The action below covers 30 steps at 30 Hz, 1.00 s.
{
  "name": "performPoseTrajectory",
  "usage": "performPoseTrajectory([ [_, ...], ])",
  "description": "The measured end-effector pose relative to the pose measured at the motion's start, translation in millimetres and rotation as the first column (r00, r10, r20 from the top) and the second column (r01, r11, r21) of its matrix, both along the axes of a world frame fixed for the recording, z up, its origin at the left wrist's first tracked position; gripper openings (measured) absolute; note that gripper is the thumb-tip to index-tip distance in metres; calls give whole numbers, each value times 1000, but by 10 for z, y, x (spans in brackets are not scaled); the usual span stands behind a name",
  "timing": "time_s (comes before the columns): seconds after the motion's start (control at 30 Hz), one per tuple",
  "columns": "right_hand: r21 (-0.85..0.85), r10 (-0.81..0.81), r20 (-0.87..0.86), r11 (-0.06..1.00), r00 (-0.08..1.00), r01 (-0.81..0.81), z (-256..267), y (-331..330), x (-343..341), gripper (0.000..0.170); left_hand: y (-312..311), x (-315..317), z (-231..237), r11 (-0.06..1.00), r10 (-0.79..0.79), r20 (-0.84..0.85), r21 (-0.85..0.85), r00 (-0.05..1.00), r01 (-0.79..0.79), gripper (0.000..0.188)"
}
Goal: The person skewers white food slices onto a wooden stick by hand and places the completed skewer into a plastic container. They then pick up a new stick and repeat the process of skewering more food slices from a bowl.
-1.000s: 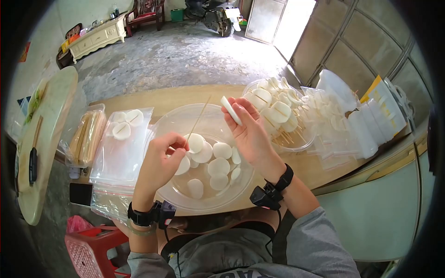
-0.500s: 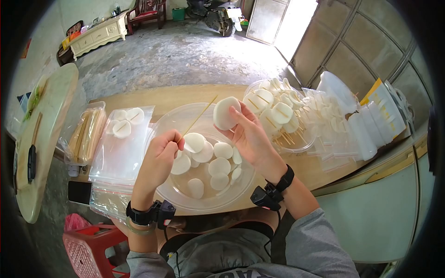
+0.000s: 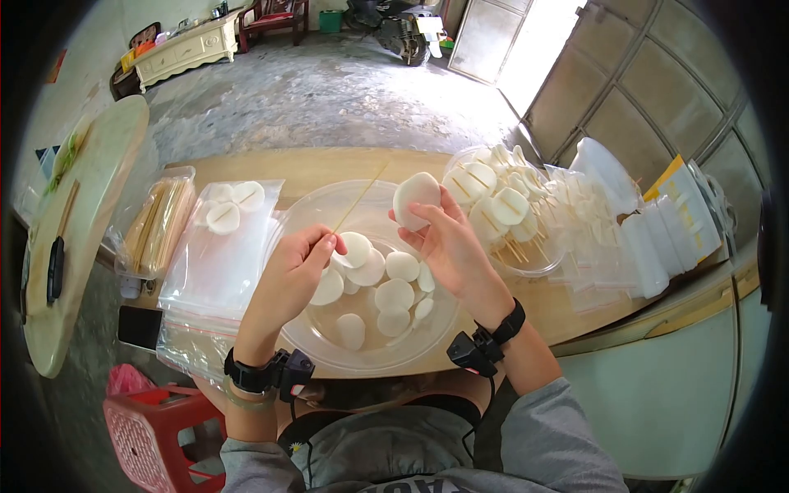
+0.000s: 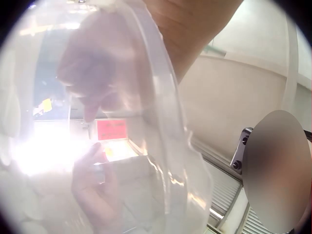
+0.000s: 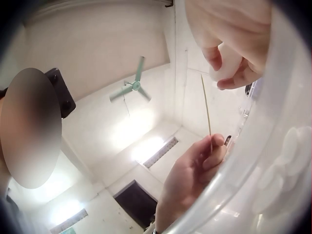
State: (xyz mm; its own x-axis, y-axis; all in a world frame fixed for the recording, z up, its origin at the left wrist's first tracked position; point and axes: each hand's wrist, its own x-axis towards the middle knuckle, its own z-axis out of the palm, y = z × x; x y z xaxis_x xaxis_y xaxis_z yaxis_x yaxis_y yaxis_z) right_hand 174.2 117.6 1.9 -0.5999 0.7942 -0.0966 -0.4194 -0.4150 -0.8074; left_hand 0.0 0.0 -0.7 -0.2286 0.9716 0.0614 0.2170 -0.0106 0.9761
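My left hand [image 3: 294,271] pinches a thin bamboo skewer [image 3: 360,197] near its lower end, and the stick slants up to the right. In my right hand [image 3: 456,246] is a white round slice [image 3: 415,201], held between thumb and fingers with its flat face showing. The skewer's tip is apart from the slice in the head view. Both hands are over a large clear bowl [image 3: 440,333] with several loose white slices [image 3: 394,294] in it. In the right wrist view, the skewer [image 5: 206,105] points up beside the slice [image 5: 226,63].
Behind on the right, a clear tub [image 3: 526,269] is heaped with skewered slices [image 3: 509,205]. Plastic bags [image 3: 205,275] lie at left, with several skewered slices [image 3: 223,218] on top, beside a box of skewers [image 3: 152,230]. A phone [image 3: 140,327] lies near the front edge.
The slice in my right hand has turned from edge-on to showing its flat face. The skewer in my left hand has tilted further to the right.
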Motion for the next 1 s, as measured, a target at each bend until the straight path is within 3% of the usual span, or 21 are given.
performPoseTrajectory([
  [0.1,30,24,-7,999,1000,-23,-26,30,30,34,-7,6,13,1000,2,-33,-13,999,-3,19],
  [0.17,-83,1,-142,996,990,-13,-118,79,27,32,-9,-6,5,1000,-4,-40,-8,999,4,18],
  [0.27,-102,-10,-173,995,985,-8,-160,108,27,32,-18,-17,7,1000,19,-10,1,1000,-19,19],
  [0.4,-156,-59,-121,987,991,40,-111,78,13,31,-13,-1,-23,997,53,24,63,998,-54,19],
  [0.47,-171,-33,-98,985,995,16,-138,113,31,32,-35,-23,37,1000,6,-43,-22,999,-7,16],
  [0.57,-110,-39,-195,994,980,17,-153,106,8,34,-30,-22,-11,1000,11,-88,8,996,-11,16],
  [0.7,-98,-62,-140,994,988,48,-131,97,27,36,-42,-1,43,998,24,-64,-57,998,-28,15],
  [1.0,-26,-112,-133,994,985,109,-159,122,22,30,-43,8,2,999,40,-59,20,997,-39,16],
])
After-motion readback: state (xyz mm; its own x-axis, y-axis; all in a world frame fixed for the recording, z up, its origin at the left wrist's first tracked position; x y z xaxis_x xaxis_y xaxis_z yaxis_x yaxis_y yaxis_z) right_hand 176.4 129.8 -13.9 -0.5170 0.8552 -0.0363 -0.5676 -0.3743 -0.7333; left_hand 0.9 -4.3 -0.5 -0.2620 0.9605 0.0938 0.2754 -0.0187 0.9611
